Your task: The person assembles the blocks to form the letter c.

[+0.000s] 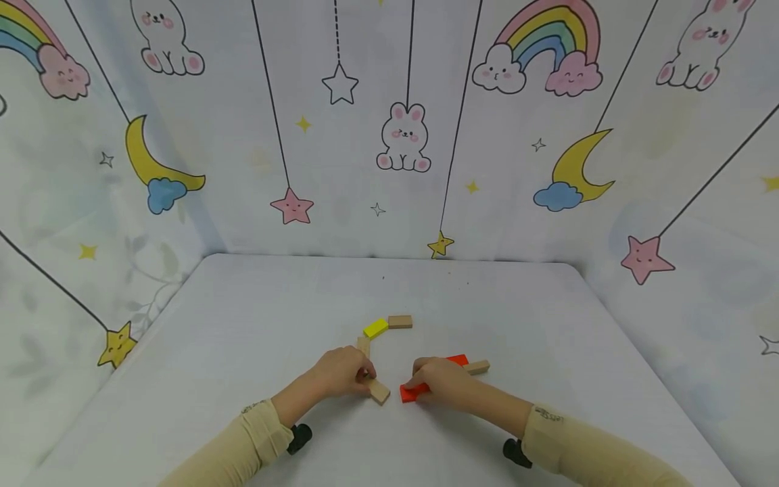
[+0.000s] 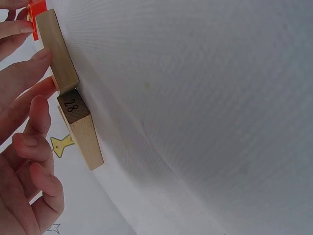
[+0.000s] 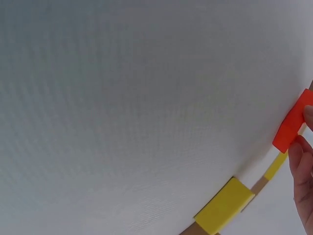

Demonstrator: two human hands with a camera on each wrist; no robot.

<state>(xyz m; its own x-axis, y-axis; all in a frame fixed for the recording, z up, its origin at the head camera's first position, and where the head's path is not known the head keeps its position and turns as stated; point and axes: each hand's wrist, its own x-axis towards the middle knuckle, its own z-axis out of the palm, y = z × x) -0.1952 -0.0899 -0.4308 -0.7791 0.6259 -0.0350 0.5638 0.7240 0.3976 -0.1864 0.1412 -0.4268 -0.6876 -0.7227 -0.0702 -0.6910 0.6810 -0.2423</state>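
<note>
My left hand (image 1: 364,376) pinches the near plain wooden block (image 1: 379,391) with curled fingers; in the left wrist view the fingertips (image 2: 40,55) lie against this block (image 2: 56,49). A second wooden block (image 2: 82,134), marked 28 on its end, butts up to it. My right hand (image 1: 421,383) grips a red block (image 1: 412,393) lying flat on the white table (image 1: 243,325). In the right wrist view a fingertip (image 3: 308,115) touches that red block (image 3: 292,125). The two hands are a short gap apart.
A yellow block (image 1: 375,328) and a wooden block (image 1: 399,322) lie behind the hands. Another red block (image 1: 458,360) and a wooden block (image 1: 477,367) sit behind the right hand. Printed fabric walls (image 1: 389,135) close off three sides.
</note>
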